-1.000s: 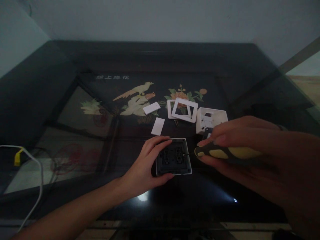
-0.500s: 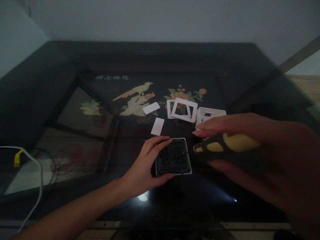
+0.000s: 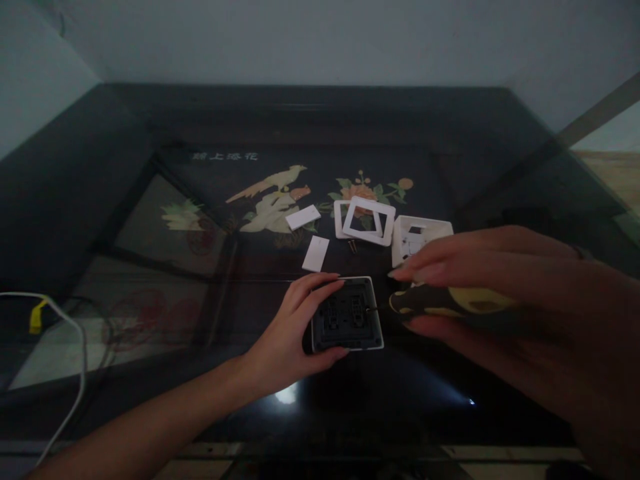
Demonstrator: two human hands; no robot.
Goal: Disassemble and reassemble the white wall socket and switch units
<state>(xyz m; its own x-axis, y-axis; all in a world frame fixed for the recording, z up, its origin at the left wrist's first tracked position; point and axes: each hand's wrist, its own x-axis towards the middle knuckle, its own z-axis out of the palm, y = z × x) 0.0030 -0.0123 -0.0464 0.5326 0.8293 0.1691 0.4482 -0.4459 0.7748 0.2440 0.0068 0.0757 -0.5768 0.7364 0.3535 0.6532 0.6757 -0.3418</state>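
On the dark glass tabletop, my left hand (image 3: 285, 340) grips a square wall switch (image 3: 350, 333) by its left side, fingers on the top edge and thumb on the bottom. The switch has a white rim and a dark inner face with two mechanisms. My right hand (image 3: 520, 320) holds a yellow and black screwdriver (image 3: 480, 301) nearly level. Its thin shaft points left, and the tip is at the right-hand part of the dark face. Beyond the switch lie two white rocker plates, one (image 3: 315, 254) close by and another (image 3: 303, 217) farther back.
Two white square frames (image 3: 385, 233) overlap behind the switch, with small screws (image 3: 352, 247) beside them. A white mounting box (image 3: 400, 248) stands partly behind my right hand. A white cable (image 3: 83, 360) with a yellow tag (image 3: 37, 317) runs along the left.
The screwdriver handle has turned about its own axis, and my right fingers and thumb have closed in around it. My left hand and the switch stay in place.
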